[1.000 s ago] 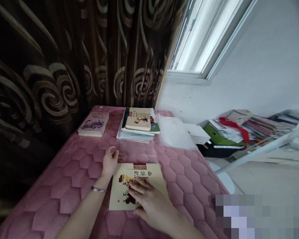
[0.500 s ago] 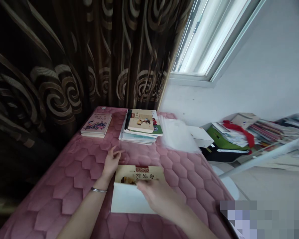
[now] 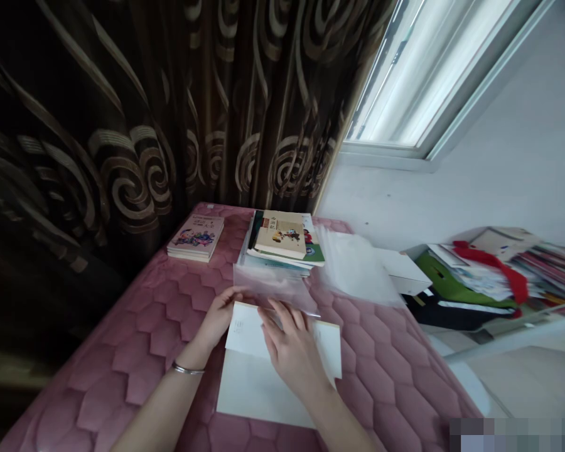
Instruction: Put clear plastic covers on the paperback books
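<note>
Two hands rest on one open book (image 3: 257,389), white inside up, lying nearside of the stack of books (image 3: 282,242). Its long axis seems to run from the person toward that stack. The right hand (image 3: 292,348) lies flat on it, fingers spread, gripping nothing. The left hand (image 3: 221,314) curls at the corner facing the stack; its hold cannot be made out. A clear plastic sheet (image 3: 273,285) overlaps the book's far edge. Print illegible.

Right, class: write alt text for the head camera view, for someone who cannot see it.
Two bare hands rest on an open book on a pink quilted surface: the right hand lies flat on its white page, the left hand touches its far left corner. A clear plastic sleeve lies just beyond, before a stack of books.
</note>
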Demonstrator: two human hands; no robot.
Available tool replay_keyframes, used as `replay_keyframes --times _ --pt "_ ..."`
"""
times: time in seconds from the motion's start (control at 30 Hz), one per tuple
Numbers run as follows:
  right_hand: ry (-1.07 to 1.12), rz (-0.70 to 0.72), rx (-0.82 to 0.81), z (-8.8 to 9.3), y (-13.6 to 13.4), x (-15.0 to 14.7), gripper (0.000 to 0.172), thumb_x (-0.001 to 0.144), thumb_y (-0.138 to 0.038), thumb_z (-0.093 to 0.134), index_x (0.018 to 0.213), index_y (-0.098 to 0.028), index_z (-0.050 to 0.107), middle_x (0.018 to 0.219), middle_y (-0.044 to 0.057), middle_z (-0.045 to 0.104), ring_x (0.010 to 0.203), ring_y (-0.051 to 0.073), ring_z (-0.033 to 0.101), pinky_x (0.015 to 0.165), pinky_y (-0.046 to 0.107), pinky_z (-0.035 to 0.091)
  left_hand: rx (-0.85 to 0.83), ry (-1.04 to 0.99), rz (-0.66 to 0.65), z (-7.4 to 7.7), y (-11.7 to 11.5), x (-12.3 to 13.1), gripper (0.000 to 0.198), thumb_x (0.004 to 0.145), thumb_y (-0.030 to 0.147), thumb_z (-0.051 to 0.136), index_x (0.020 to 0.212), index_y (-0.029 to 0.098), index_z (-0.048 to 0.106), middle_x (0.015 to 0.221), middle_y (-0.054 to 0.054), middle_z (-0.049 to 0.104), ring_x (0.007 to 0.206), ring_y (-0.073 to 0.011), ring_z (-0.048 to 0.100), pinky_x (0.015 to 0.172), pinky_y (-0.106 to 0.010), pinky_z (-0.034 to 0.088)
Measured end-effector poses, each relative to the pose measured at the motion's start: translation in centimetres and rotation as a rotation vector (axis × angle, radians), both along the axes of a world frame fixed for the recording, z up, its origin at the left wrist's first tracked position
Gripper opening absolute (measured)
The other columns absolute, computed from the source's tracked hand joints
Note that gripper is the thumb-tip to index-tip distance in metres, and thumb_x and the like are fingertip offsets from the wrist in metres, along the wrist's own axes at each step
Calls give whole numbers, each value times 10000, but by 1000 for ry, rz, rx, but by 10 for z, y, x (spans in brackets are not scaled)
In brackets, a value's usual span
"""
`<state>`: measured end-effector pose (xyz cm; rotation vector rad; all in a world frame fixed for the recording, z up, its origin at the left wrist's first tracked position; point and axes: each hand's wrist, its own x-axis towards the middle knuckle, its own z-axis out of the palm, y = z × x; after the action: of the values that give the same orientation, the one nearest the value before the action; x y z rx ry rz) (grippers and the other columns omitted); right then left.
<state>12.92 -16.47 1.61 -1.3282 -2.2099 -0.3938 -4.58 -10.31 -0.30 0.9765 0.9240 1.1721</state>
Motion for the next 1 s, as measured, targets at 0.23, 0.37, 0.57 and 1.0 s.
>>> replay_keyframes --times 0.23,0.37,0.57,1.0 --pt "-32 103 -79 -1 -2 -4 501 922 -452 462 1304 -137 535 1328 125 547 1212 283 422 1055 469 261 -27 -62 40 0 -5 -2 381 749 405 636 1057 183 611 974 -78 742 784 -220 694 652 -300 528" --pt "-58 85 -144 -6 -1 -3 599 882 -533 498 1354 -163 489 1337 131 528 1212 307 413 1049 502 262 -31 -50 79 0 -6 -2 340 774 388 579 1039 180 627 914 -71 752 775 -232 691 637 -311 530" --pt "-84 14 -200 -7 -2 -1 727 828 -626 517 1405 -191 428 1308 137 518 1142 334 412 995 533 296 -15 -56 76 -3 -4 -2 406 773 430 596 1108 202 617 909 -59 753 771 -244 694 675 -343 539" --pt "-59 -3 -153 -10 -1 -3 542 894 -504 485 1377 -260 470 1267 126 519 1104 321 408 967 532 316 46 -84 -22 -3 -8 -3 663 675 279 703 1303 187 511 986 -78 741 868 -234 685 782 -327 505"
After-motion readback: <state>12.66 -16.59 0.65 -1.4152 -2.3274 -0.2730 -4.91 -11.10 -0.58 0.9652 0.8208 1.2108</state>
